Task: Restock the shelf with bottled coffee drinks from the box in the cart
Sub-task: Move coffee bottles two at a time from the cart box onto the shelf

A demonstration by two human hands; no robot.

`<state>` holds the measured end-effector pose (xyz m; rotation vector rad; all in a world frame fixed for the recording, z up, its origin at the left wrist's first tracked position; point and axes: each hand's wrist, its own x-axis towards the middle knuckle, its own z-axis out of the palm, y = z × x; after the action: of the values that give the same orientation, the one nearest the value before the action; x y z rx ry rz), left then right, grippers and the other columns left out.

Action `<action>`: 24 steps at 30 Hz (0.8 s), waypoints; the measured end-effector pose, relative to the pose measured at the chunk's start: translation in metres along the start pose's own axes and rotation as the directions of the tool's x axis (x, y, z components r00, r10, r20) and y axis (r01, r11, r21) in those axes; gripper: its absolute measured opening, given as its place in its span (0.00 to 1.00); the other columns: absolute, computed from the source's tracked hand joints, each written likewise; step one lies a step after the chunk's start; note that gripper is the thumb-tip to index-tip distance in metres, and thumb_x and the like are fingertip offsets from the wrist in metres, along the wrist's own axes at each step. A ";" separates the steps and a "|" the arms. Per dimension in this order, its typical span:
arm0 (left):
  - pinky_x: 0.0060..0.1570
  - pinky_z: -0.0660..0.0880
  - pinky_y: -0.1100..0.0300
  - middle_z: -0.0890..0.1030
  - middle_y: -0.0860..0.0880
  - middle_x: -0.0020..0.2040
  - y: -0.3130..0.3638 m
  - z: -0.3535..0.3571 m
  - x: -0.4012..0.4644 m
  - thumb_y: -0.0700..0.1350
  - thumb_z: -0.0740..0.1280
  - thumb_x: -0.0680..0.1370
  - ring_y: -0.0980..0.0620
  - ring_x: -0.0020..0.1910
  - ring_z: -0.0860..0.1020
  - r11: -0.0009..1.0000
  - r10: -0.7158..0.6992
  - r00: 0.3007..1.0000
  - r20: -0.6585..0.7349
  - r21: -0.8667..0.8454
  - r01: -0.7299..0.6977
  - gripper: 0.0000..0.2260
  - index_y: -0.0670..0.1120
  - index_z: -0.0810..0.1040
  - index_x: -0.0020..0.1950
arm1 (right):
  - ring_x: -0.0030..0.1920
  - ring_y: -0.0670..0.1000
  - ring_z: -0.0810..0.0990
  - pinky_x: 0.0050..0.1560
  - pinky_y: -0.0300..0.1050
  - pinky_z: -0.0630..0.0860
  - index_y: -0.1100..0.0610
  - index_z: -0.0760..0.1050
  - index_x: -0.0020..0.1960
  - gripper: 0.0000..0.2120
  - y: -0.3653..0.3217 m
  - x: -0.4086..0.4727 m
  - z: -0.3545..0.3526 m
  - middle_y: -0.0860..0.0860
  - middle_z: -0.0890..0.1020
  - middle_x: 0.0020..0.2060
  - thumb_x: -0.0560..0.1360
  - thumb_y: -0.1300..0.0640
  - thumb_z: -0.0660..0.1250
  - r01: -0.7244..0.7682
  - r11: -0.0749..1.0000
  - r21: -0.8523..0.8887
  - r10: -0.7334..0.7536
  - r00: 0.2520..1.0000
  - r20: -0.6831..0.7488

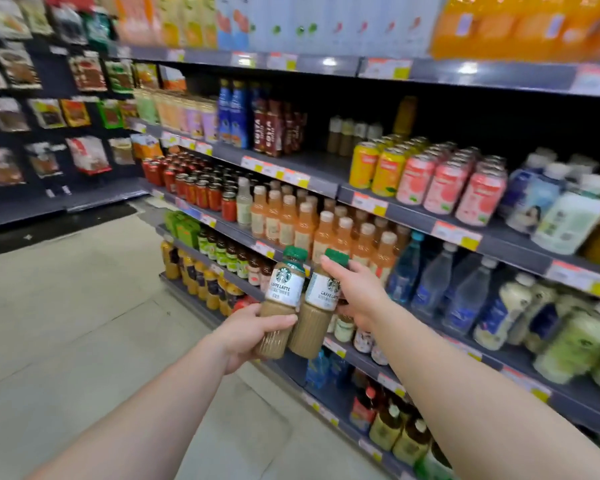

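Both arms are stretched out toward the drinks aisle, each hand carrying a bottle. The left hand (248,329) has its grip wrapped tight around the lower body of a clear plastic caffe latte bottle with a green cap and white label (282,304), fingers curled over the tan coffee, the bottle leaning slightly to the right. Just beside it, touching at the lower bodies, is a second green-capped latte bottle (317,308), and the right hand (355,289) has its grip clamped on the upper part, forefinger up against the cap. Both bottles are held in the air in front of the grey metal shelving (326,188), level with the row of peach-coloured bottles with beige caps (305,223). Higher up, on the shelf with the yellow and pink cans (426,174), a few pale-capped brown coffee bottles (347,135) stand well back with bare shelf in front of them. Clear blue-labelled water bottles (437,282) sit to the right of the hands.
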<state>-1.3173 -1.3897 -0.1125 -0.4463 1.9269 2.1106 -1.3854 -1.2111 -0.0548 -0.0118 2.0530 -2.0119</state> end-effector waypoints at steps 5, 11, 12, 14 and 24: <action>0.52 0.80 0.44 0.86 0.44 0.50 0.028 -0.045 0.041 0.42 0.77 0.69 0.41 0.50 0.83 0.999 0.044 0.998 -0.045 -0.015 -0.044 0.18 0.46 0.78 0.56 | 0.51 0.51 0.82 0.57 0.59 0.78 0.48 0.77 0.51 0.11 -0.015 0.064 0.038 0.48 0.83 0.48 0.72 0.47 0.73 0.032 0.999 0.002 -0.032 0.999 0.040; 0.46 0.79 0.51 0.85 0.45 0.49 0.082 -0.073 0.139 0.45 0.78 0.68 0.44 0.48 0.83 0.990 0.142 0.986 -0.085 0.022 -0.140 0.15 0.47 0.80 0.53 | 0.47 0.47 0.83 0.41 0.45 0.79 0.51 0.77 0.55 0.15 -0.050 0.168 0.054 0.47 0.84 0.48 0.71 0.46 0.72 0.161 0.984 -0.076 -0.159 0.987 0.026; 0.47 0.80 0.50 0.85 0.45 0.50 0.094 -0.076 0.160 0.47 0.78 0.68 0.44 0.50 0.83 0.987 0.157 0.984 -0.080 0.038 -0.154 0.16 0.48 0.81 0.54 | 0.47 0.47 0.84 0.39 0.43 0.78 0.51 0.78 0.55 0.14 -0.060 0.188 0.055 0.47 0.85 0.48 0.72 0.47 0.73 0.192 0.979 -0.072 -0.192 0.981 0.017; 0.49 0.80 0.51 0.86 0.46 0.49 0.125 -0.079 0.200 0.47 0.78 0.69 0.44 0.50 0.83 0.980 0.197 0.977 -0.082 0.055 -0.193 0.18 0.47 0.80 0.56 | 0.47 0.48 0.84 0.38 0.42 0.77 0.52 0.79 0.54 0.14 -0.083 0.226 0.056 0.49 0.85 0.49 0.71 0.49 0.73 0.227 0.973 -0.048 -0.227 0.974 -0.005; 0.51 0.79 0.53 0.83 0.50 0.53 0.265 -0.076 0.344 0.49 0.78 0.67 0.51 0.52 0.81 0.852 0.523 0.839 -0.149 0.079 -0.517 0.24 0.49 0.76 0.60 | 0.51 0.48 0.83 0.55 0.54 0.80 0.50 0.79 0.54 0.18 -0.187 0.366 0.044 0.47 0.85 0.49 0.67 0.44 0.74 0.474 0.878 -0.064 -0.477 0.855 -0.205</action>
<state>-1.7317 -1.4985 -0.0082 -0.0866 2.3945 2.4127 -1.7628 -1.3310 0.0616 -0.3555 2.3802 -2.3750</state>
